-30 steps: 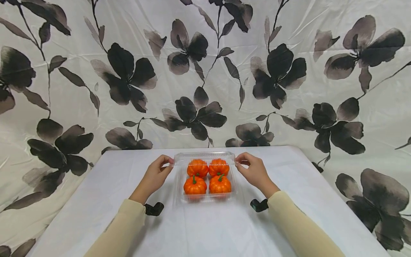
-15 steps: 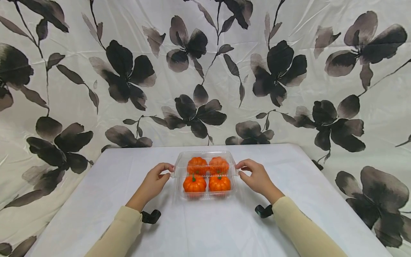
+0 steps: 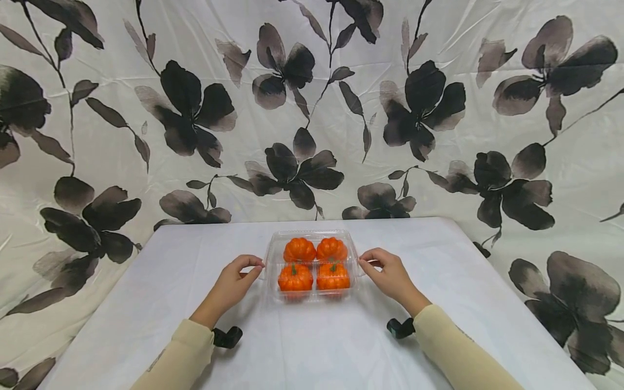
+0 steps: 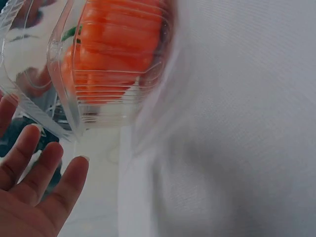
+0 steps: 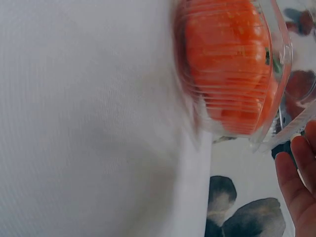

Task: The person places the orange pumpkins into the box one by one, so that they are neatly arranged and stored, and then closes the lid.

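Observation:
A clear plastic clamshell box [image 3: 312, 296] stands near the middle of the table, with several small orange pumpkins [image 3: 295, 278] in two rows inside. Its hinged lid [image 4: 22, 64] is tilted down over them, still at an angle to the base in both wrist views. My left hand [image 3: 231, 283] pinches the lid's left edge, while my right hand [image 3: 391, 275] pinches the right edge. In the left wrist view the other fingers [image 4: 69, 187] are spread below the lid's rim. The right wrist view shows only some fingers [image 5: 294, 187]; the pinch itself is mostly cut off.
A white cloth covers the table [image 3: 312, 346], whose far edge lies just behind the box. Behind it hangs a curtain [image 3: 351, 179] with dark flowers. A small black device [image 3: 228, 337] is strapped at each wrist.
The lid's free edge has swung forward and down over the pumpkins, with both hands following it slightly toward me. The box has stayed in place.

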The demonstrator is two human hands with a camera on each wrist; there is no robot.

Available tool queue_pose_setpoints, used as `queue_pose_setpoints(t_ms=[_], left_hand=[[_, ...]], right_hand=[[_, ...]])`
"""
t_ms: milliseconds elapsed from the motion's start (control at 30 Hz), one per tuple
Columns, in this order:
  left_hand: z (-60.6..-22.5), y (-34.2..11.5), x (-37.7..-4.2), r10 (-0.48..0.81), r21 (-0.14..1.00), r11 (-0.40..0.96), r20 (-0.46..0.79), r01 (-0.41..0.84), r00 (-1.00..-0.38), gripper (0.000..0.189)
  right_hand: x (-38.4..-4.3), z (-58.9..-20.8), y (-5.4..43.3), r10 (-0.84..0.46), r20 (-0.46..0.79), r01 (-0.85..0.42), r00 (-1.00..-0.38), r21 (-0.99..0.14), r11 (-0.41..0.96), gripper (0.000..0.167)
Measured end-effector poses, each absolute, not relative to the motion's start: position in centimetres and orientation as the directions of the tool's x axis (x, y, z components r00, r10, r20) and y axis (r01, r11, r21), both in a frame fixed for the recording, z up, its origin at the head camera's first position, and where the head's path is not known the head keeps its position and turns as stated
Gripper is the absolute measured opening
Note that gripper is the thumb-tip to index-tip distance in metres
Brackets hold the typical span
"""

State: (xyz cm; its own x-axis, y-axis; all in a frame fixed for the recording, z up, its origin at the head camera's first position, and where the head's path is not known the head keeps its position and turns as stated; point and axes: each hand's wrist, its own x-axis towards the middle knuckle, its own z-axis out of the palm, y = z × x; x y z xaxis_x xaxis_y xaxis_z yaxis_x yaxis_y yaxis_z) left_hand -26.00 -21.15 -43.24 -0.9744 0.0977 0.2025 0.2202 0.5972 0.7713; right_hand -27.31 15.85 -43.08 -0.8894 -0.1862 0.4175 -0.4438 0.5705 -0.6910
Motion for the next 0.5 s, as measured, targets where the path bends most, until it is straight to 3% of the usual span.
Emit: queue_pose_setpoints(t_ms=[267,500], left_hand=[[-43.83,-21.16,-25.93,0.09,0.783,0.603,0.127,0.155,-0.988,0.022],[-44.09,-21.18,-25.72,0.117,0.84,0.533,0.046,0.102,-0.992,0.04]], right_hand=[[-27.11,-43.55,15.56,-0.117,0.272,-0.29,-0.955,-0.785,0.547,0.025],[-26.68,-43.75,15.32,-0.091,0.163,-0.186,-0.982,-0.828,0.529,0.036]])
